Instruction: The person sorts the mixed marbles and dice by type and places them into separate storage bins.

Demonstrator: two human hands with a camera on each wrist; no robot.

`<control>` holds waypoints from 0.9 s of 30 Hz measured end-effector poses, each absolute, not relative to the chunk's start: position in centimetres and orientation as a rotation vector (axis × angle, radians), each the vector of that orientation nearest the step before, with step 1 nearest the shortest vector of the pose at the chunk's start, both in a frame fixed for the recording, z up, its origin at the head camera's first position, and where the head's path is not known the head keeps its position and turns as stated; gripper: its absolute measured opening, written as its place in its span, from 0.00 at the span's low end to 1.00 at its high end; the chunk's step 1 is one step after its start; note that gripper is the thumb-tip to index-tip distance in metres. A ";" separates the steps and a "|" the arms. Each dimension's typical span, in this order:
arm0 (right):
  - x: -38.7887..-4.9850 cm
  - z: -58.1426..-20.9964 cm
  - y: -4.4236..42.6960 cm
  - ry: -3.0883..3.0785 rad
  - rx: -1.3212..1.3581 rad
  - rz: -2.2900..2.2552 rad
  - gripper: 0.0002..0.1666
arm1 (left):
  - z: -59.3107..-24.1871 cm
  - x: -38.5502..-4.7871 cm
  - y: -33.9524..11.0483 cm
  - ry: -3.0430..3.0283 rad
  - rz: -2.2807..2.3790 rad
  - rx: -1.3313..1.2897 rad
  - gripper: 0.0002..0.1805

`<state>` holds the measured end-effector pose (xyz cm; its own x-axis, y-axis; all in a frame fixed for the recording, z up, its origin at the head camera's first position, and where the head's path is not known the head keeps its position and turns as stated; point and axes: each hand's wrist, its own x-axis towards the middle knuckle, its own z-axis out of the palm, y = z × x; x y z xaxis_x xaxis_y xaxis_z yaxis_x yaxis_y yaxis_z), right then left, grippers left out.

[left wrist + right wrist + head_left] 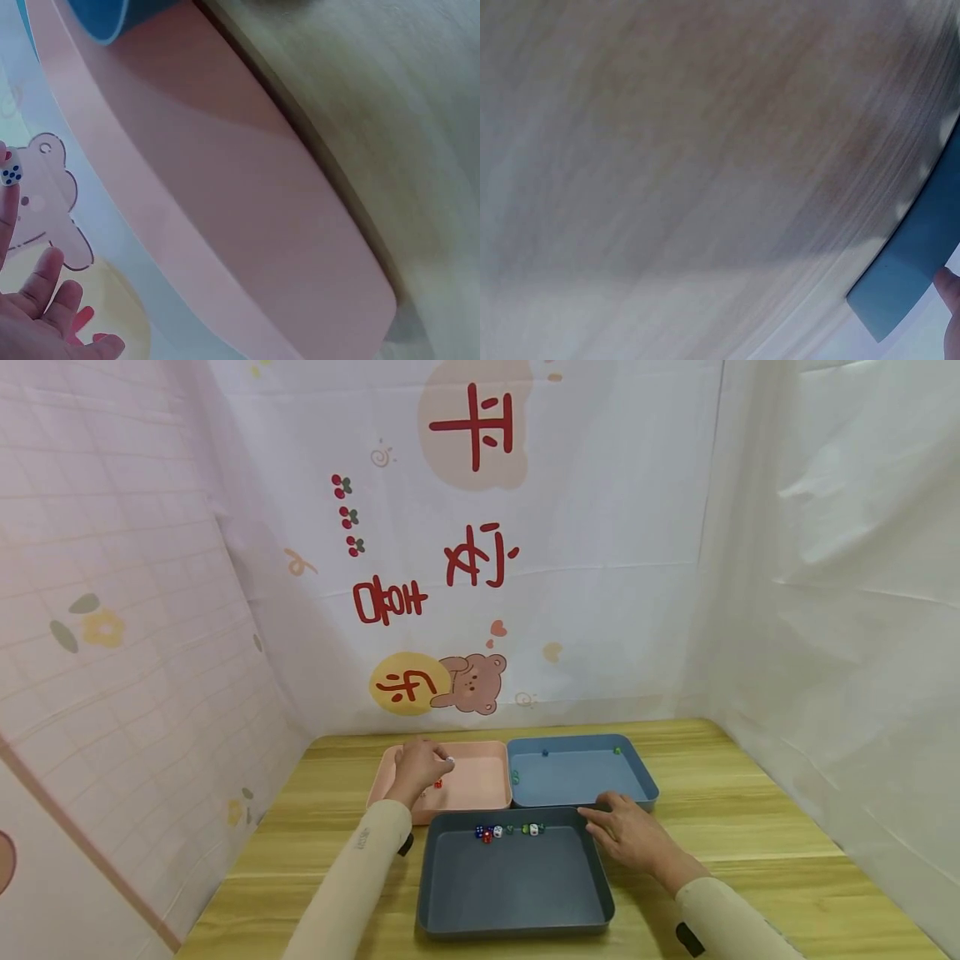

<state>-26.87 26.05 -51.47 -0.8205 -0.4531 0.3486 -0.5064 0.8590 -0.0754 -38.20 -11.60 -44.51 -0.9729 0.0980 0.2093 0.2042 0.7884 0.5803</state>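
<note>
Evidently, the left hand [422, 768] has a white die [450, 762] pinched at its fingertips, over the pink tray [480, 758]. The left wrist view shows blue dots on one face of that die, with the other fingers loosely bent and apart from one another. Inside the pink tray, near the hand, lies a red die [438, 783] — something tiny sits by it, too small to make out.

The right hand [628, 837] is at the far right corner of the dark grey tray [517, 893], fingers loosely extended and a little spread; no die shows in them. One fingertip is at that corner and another by the near rim of the blue tray [585, 768] (the right wrist view catches only a fingertip against a blue wall).

Along the far side of the dark grey tray lies a loose row of small dice: blue dice [480, 832] at the left with a red one just in front, then a white one, a dark green one, a bright green one, another white one and one more dark one. The blue tray holds a dark die [545, 752] near the back, a green die [618, 750] toward the right and a teal die [515, 777] by the left wall. All three trays rest on a wood-patterned table [750, 827] — behind it hangs a white cloth [615, 610] printed with red characters and a bear [477, 683]. Both sleeves [352, 868] are cream.
</note>
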 end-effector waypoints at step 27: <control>-26.7 -51.3 25.9 -2.730 0.711 0.225 0.21 | -46.3 -39.4 -11.2 -2.873 -0.819 -0.170 0.08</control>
<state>-26.73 25.91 -51.26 -0.8285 -0.4487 0.3350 -0.4975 0.8644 -0.0727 -39.42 -11.17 -46.32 -0.9825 0.0676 0.1736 0.1490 0.8447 0.5141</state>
